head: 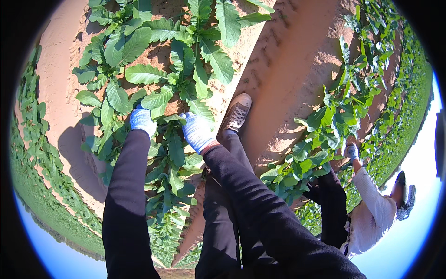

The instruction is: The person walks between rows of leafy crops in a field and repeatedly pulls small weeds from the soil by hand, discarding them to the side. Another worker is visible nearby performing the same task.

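Both my hands wear blue-and-white knitted gloves and reach into a row of leafy green crop plants with lobed, toothed leaves. My left hand [143,121] is among the leaves of the left-hand plants [116,94]; its fingertips are hidden under foliage, so its grip is unclear. Fingers bent, my right hand [197,132] has the edge of a green leaf [174,118] at its fingertips and appears to pinch it. Just above, between the hands, spreads a leafy plant [181,78]. Reddish-brown soil [172,107] shows between the stems.
My brown lace-up shoe [237,113] stands at the bed's edge, beside a sandy furrow [278,87]. Another crop row [327,129] runs at right, where a co-worker [371,212] in a light top and hat bends with a gloved hand among plants. A bare strip [57,87] lies left.
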{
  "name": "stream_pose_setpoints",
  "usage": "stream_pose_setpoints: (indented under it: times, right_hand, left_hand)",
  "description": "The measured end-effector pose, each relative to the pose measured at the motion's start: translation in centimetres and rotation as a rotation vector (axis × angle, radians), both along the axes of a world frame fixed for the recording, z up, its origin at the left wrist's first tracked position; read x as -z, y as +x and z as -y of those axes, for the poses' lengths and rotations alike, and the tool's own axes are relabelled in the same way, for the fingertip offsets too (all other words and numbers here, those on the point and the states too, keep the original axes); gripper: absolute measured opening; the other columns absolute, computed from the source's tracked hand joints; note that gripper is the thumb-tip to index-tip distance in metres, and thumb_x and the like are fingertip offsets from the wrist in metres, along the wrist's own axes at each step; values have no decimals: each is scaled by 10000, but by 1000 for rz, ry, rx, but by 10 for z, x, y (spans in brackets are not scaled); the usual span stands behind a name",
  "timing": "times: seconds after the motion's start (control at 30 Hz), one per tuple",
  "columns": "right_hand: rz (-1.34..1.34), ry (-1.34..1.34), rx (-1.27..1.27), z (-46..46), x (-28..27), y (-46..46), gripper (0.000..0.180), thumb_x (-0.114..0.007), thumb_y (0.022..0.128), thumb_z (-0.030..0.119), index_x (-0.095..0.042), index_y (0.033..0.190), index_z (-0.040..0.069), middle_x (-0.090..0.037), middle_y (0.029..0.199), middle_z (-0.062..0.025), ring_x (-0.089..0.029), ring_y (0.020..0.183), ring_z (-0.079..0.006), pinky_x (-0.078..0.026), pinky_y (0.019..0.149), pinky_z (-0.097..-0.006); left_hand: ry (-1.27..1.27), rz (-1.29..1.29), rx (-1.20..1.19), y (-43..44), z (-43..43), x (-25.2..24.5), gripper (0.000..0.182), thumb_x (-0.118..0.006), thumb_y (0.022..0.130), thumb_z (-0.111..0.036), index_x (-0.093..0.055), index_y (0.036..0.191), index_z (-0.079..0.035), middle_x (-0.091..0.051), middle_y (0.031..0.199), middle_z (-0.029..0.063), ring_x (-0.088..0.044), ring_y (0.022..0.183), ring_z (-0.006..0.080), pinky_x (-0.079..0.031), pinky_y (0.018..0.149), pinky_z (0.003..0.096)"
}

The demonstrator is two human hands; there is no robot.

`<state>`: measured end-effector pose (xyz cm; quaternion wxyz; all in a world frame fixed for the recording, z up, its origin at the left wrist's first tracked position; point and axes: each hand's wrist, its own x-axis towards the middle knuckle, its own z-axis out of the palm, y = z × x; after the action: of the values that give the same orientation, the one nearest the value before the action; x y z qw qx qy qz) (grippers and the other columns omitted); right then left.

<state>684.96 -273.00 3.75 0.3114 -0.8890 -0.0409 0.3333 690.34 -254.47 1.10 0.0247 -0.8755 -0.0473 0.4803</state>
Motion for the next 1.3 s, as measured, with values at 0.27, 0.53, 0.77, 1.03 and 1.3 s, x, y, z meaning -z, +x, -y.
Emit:
stream_pose_setpoints:
  times: [0.27,0.53,0.77,1.03,1.3]
  right_hand:
    - [87,-8,-89,32,-41,-2,180,-445,783,74,-504,948,34,-551,790,-125,-584,693,-291,-459,561,-381]
    - [48,208,-16,106,-111,-15,474,-450,761,33,-392,1231,68,-549,963,-135,-589,740,-274,-484,584,-359]
    - [330,-112,506,248,-91,-1,267,-538,768,33,-568,1033,48,-597,927,-127,-595,820,-283,-482,713,-320]
    - [626,-370,1084,494,-48,88,115,-574,771,57,-634,866,32,-631,837,-106,-604,773,-209,-456,723,-277]
    - [-223,-1111,314,565,0,109,228,-585,755,275,-577,914,111,-625,929,-134,-592,887,-292,-471,756,-387]
  left_hand:
    - [-81,-14,76,-6,-14,13,268,-648,683,-149,-612,939,-77,-605,941,136,-572,885,296,-459,788,367]
    - [-44,-65,175,-6,-24,28,201,-579,746,-192,-617,914,-88,-626,900,120,-590,858,306,-474,739,368]
    - [-130,-54,-38,-4,-17,11,282,-580,734,-84,-557,1013,-52,-593,991,103,-548,888,266,-440,775,330]
    - [-263,16,-974,-47,-97,87,260,-461,837,-110,-476,1091,-52,-572,1016,23,-504,890,173,-432,762,302]
    - [-85,-89,-117,-47,-85,62,238,-563,774,-213,-547,966,-72,-586,937,96,-552,846,241,-449,716,345]
